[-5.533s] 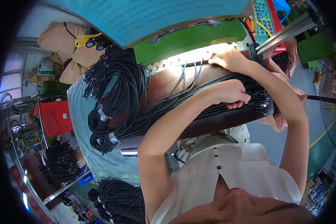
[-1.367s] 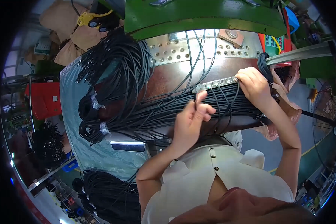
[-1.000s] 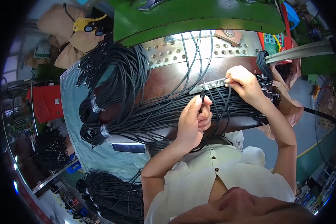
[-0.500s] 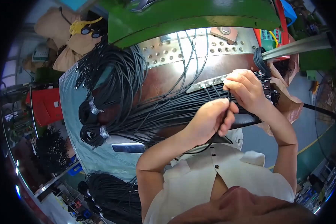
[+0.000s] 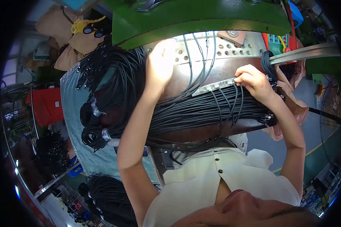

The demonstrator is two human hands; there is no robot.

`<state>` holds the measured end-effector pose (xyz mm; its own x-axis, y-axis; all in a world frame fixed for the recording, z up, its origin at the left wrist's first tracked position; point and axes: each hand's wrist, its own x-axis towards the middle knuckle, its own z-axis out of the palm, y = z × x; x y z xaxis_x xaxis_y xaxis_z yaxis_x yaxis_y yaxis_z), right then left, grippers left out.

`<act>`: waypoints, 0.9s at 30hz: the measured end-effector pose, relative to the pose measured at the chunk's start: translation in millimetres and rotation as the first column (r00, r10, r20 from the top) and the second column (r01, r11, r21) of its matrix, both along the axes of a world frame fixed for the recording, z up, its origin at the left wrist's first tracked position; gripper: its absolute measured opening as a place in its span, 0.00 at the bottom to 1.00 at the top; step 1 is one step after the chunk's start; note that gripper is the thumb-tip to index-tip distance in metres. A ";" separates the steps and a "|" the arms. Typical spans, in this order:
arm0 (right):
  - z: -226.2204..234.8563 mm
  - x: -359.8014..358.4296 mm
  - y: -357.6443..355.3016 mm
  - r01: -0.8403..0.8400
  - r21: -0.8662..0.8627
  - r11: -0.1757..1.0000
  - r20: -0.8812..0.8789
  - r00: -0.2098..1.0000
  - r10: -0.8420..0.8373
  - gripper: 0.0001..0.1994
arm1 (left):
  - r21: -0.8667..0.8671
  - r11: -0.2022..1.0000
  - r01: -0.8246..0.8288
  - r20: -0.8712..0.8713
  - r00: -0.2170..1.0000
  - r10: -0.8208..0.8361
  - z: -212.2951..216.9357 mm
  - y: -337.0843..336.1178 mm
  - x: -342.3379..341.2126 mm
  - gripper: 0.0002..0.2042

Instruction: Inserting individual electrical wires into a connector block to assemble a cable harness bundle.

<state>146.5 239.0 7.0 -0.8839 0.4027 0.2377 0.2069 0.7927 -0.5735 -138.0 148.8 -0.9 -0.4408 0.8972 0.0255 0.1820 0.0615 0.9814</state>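
My right hand (image 5: pixel 254 80) grips the right end of a thin metal strip (image 5: pixel 213 86) that has several black cables hanging from it. The strip lies over a thick bundle of black cables (image 5: pixel 201 111) stretched across the brown work surface. My left hand (image 5: pixel 161 60) is raised to the lit, perforated metal plate (image 5: pixel 219 47) under the green machine housing (image 5: pixel 201 17). Glare washes the hand out, so its fingers and anything in them are hidden. Two thin black cables (image 5: pixel 189 64) run down from the plate beside it.
Coiled black cable bundles (image 5: pixel 96 125) lie on a blue-grey plastic sheet (image 5: pixel 70 113) to the left, with more coils (image 5: pixel 106 193) below. A red box (image 5: pixel 43 108) stands far left. A pink bag (image 5: pixel 291 102) and a control panel (image 5: pixel 278 39) sit at the right.
My left hand has left the cables next to my right hand and gone up and left to the perforated plate. My right hand stays on the metal strip.
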 end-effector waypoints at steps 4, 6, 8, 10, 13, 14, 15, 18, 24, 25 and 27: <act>2.3 -3.9 0.7 -0.045 -0.109 0.993 0.002 0.999 0.046 0.06 | 0.023 0.953 0.302 0.499 0.822 -0.273 -29.3 38.9 14.8 0.12; 15.7 -4.8 15.6 -0.022 -0.310 0.951 0.091 0.994 0.053 0.10 | -0.028 0.934 0.357 0.743 0.632 -0.219 -19.7 45.9 41.9 0.13; 31.0 -23.8 38.9 0.024 -0.410 0.912 0.094 0.995 0.016 0.16 | -0.080 0.963 0.259 0.892 0.449 -0.047 -17.0 43.0 47.5 0.16; 27.2 -64.3 67.2 0.307 -0.417 0.855 0.110 0.951 -0.288 0.13 | -0.094 0.961 0.261 0.901 0.432 -0.029 -8.8 37.3 45.8 0.16; -30.1 -60.3 144.1 0.364 0.034 0.931 -0.089 0.929 -0.360 0.13 | -0.049 0.939 0.340 0.909 0.404 -0.099 0.4 43.3 54.9 0.15; -46.8 -92.4 147.4 0.373 0.127 0.919 -0.139 0.924 -0.356 0.13 | -0.090 0.941 0.327 0.878 0.472 -0.080 2.4 36.9 53.9 0.15; -63.1 -114.2 147.9 0.385 0.222 0.896 -0.187 0.919 -0.348 0.14 | -0.127 0.941 0.312 0.844 0.533 -0.063 3.1 32.2 53.2 0.16; -117.0 -92.2 190.8 0.427 0.498 0.755 -0.296 0.902 -0.314 0.15 | -0.059 0.916 0.396 0.861 0.484 -0.154 33.1 24.3 52.9 0.22; 4.2 -104.3 40.4 0.117 0.069 0.991 -0.065 0.992 -0.112 0.14 | -0.163 0.914 0.372 0.904 0.428 -0.013 35.1 -15.6 79.6 0.15; -16.2 -103.0 48.5 0.101 0.264 0.959 -0.197 0.979 -0.048 0.16 | -0.068 0.909 0.410 0.954 0.294 -0.061 29.1 -23.3 82.6 0.12; -16.4 -96.1 50.7 0.172 -0.198 0.965 -0.071 0.979 -0.189 0.16 | -0.056 0.891 0.451 0.952 0.293 -0.088 34.2 -42.5 71.5 0.12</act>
<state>50.4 289.8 -9.5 -0.7712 0.5990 0.2153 0.2785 0.6218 -0.7320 -66.4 106.3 33.3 0.2540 0.8495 -0.4625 -0.7465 0.4762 0.4648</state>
